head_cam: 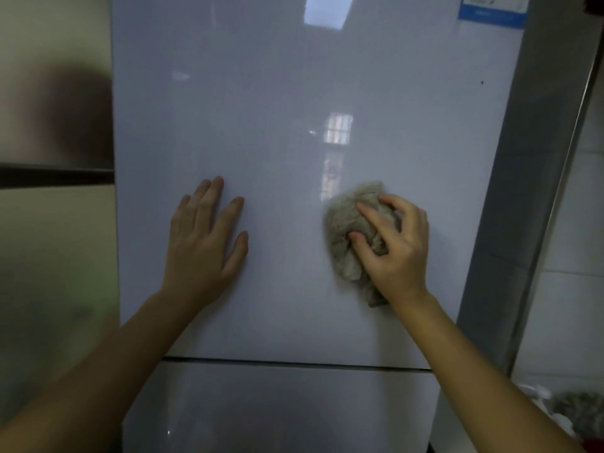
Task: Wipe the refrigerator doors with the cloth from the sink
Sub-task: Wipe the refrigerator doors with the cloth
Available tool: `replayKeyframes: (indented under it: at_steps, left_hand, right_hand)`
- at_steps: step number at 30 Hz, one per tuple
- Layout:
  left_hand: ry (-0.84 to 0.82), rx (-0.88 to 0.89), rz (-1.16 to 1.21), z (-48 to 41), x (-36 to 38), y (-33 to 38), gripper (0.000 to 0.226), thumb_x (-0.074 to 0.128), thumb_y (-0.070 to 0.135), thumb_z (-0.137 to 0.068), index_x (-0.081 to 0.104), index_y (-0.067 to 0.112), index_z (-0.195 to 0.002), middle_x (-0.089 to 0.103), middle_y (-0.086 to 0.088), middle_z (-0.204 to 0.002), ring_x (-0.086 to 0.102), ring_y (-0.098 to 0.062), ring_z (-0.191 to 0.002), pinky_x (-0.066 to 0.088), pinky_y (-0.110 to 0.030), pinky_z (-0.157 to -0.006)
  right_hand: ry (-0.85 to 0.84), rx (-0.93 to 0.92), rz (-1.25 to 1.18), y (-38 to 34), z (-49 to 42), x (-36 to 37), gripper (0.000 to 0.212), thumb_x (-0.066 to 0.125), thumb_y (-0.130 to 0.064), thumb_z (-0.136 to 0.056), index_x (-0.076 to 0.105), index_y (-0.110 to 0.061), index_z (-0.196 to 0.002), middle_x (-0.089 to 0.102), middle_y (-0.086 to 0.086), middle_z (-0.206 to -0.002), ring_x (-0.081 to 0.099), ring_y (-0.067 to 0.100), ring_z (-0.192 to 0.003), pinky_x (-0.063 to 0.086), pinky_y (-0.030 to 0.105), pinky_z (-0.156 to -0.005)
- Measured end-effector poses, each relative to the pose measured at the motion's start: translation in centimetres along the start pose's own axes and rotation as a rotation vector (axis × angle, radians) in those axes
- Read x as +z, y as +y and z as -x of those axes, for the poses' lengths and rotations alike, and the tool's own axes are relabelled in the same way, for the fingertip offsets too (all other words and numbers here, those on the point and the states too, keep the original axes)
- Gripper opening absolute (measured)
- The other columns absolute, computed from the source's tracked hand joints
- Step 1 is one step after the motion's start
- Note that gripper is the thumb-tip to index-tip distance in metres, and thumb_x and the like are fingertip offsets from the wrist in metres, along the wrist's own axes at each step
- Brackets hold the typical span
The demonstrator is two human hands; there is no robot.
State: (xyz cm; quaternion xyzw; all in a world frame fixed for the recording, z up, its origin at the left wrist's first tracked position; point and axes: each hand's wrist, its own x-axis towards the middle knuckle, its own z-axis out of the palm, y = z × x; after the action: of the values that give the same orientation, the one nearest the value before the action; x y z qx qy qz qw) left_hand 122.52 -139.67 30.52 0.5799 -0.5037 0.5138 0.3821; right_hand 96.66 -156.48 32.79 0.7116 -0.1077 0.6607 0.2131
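Observation:
A glossy pale grey upper refrigerator door [277, 109] fills the view. Below a dark horizontal gap lies the lower refrigerator door [277, 407]. My right hand [397, 246] presses a crumpled beige cloth [343, 223] against the upper door, right of centre, fingers spread over the cloth. My left hand [204, 243] lies flat on the same door to the left, fingers apart, holding nothing. Part of the cloth is hidden under my right hand.
A blue and white sticker [492, 9] sits at the door's top right. A beige cabinet [55, 256] stands on the left. The refrigerator's grey side [510, 191] meets a white tiled wall [575, 289] on the right. A greyish bundle [578, 416] lies at bottom right.

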Motion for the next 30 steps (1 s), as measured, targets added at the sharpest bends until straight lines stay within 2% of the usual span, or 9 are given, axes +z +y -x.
replayKeyframes:
  at_steps: [2, 7, 15, 17, 21, 27, 30]
  left_hand:
    - [0.003, 0.003, -0.006, 0.0, 0.2, 0.0, 0.054, 0.047, 0.036, -0.098, 0.049, 0.007, -0.144, 0.031, -0.021, -0.160, 0.028, -0.038, -0.150, 0.023, -0.055, -0.123]
    - [0.005, -0.009, -0.029, 0.1, 0.4, 0.1, 0.053, 0.047, 0.036, -0.098, 0.048, 0.008, -0.144, 0.030, -0.020, -0.160, 0.027, -0.038, -0.150, 0.022, -0.054, -0.123]
    - [-0.004, -0.013, -0.021, 0.5, 0.5, 0.3, 0.056, 0.044, 0.037, -0.099, 0.043, 0.007, -0.147, 0.026, -0.021, -0.162, 0.023, -0.038, -0.152, 0.018, -0.054, -0.124]
    - [-0.009, -0.019, -0.026, 0.6, 0.7, 0.6, 0.058, 0.044, 0.037, -0.099, 0.041, 0.007, -0.149, 0.025, -0.022, -0.162, 0.022, -0.038, -0.152, 0.016, -0.053, -0.125]
    - [-0.053, -0.025, -0.054, 0.8, 0.8, 0.6, 0.062, 0.042, 0.040, -0.099, 0.035, 0.009, -0.152, 0.020, -0.020, -0.164, 0.016, -0.035, -0.154, 0.011, -0.051, -0.127]
    - [-0.130, -0.050, -0.082, 0.5, 0.0, 1.0, 0.061, 0.045, 0.039, -0.097, 0.039, 0.007, -0.150, 0.022, -0.021, -0.164, 0.020, -0.038, -0.153, 0.019, -0.057, -0.123]
    - [-0.137, -0.109, -0.073, -0.2, -0.6, 2.2, 0.059, 0.047, 0.037, -0.096, 0.043, 0.006, -0.146, 0.025, -0.024, -0.162, 0.022, -0.040, -0.152, 0.019, -0.057, -0.123]
  right_hand:
    - [0.002, 0.060, -0.015, -0.5, -0.1, 0.4, 0.042, 0.075, -0.036, -0.090, 0.069, -0.018, -0.128, 0.056, 0.013, -0.131, 0.052, 0.030, -0.118, 0.044, 0.041, -0.100]
    - [-0.207, -0.282, -0.004, -1.7, 2.5, 1.1, 0.042, 0.076, -0.037, -0.090, 0.072, -0.017, -0.126, 0.062, 0.016, -0.131, 0.059, 0.035, -0.117, 0.046, 0.044, -0.096]
    - [-0.015, 0.089, 0.013, 2.3, 4.3, -2.3, 0.048, 0.077, -0.031, -0.089, 0.065, -0.020, -0.134, 0.052, 0.011, -0.135, 0.050, 0.029, -0.121, 0.043, 0.039, -0.103]
    - [-0.062, 0.056, -0.002, 1.8, 6.0, -2.2, 0.048, 0.077, -0.031, -0.088, 0.065, -0.019, -0.133, 0.053, 0.013, -0.135, 0.050, 0.030, -0.121, 0.042, 0.039, -0.103]
    - [-0.241, -0.190, 0.006, 1.4, 7.9, -1.9, 0.049, 0.080, -0.033, -0.087, 0.067, -0.018, -0.132, 0.058, 0.015, -0.133, 0.056, 0.032, -0.120, 0.046, 0.044, -0.097]
    - [-0.133, -0.048, 0.000, 4.1, 1.4, -2.8, 0.047, 0.077, -0.033, -0.089, 0.066, -0.017, -0.132, 0.051, 0.013, -0.134, 0.053, 0.032, -0.119, 0.032, 0.030, -0.107]
    - [-0.196, -0.111, -0.029, 4.1, -0.7, -2.4, 0.049, 0.079, -0.033, -0.089, 0.065, -0.018, -0.134, 0.051, 0.012, -0.136, 0.053, 0.033, -0.120, 0.034, 0.033, -0.106]
